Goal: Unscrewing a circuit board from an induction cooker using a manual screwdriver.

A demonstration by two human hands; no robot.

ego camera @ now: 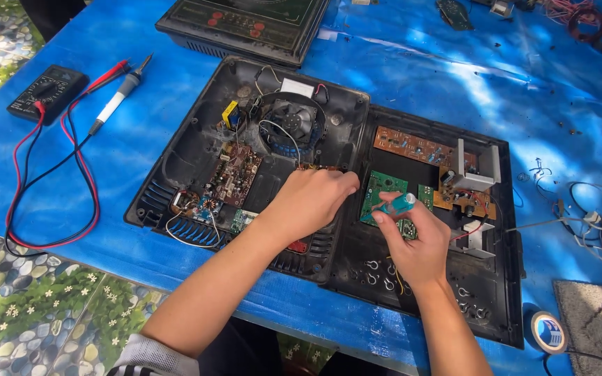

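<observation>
Far left, our meter (47,92) lies with its red and black leads (50,188) looped loose over the blue sheet (412,76); a sleeve could snag them. The soldering iron (116,97) lies beside them; if hot, it may melt the sheet.

Centre, our left hand (308,202) rests curled on the edge of the open black casing (182,150), fingertips by the fan (292,120); we cannot tell whether it pinches anything.

Right hand (412,240) clasps a teal screwdriver (395,205) over the green board (382,189). A slip could scratch the board's surface, or loose screws could drop into the casing.
</observation>
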